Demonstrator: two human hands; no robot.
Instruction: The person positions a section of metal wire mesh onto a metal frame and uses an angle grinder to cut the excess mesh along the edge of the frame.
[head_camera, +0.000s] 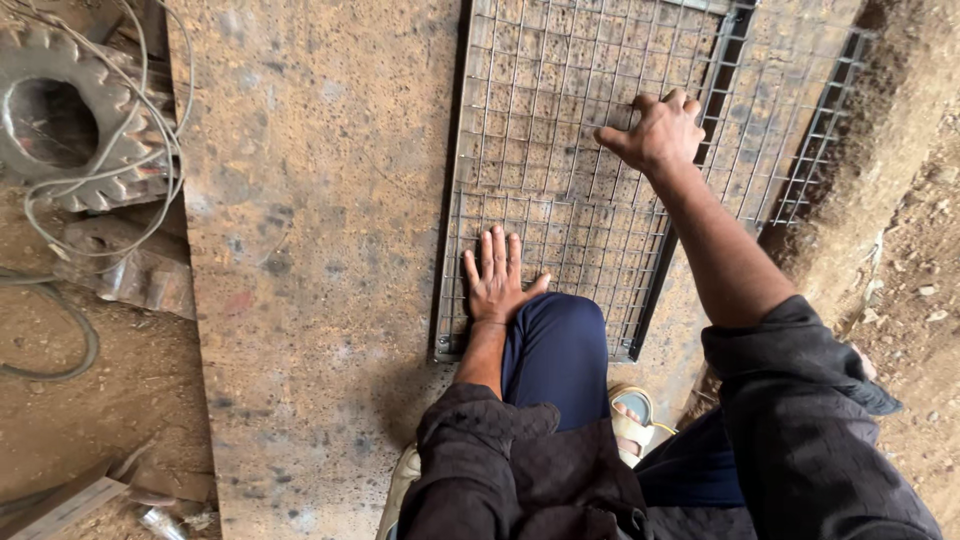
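A framed wire mesh panel (560, 120) lies flat on a rusty steel plate (320, 200). My left hand (495, 278) presses palm down on the mesh near its front edge, fingers spread, just ahead of my knee. My right hand (660, 132) reaches farther out and rests on the mesh near the panel's right frame bar, fingers curled down onto the wires. Neither hand holds a tool. A second mesh panel (810, 130) sticks out from under the first on the right.
A large toothed gear (75, 115) with loose wire (150, 170) draped over it sits at the left on the dirt. Metal scraps (130, 270) lie beside the plate. My sandalled foot (632, 420) rests below the panel. Bare earth lies at the right.
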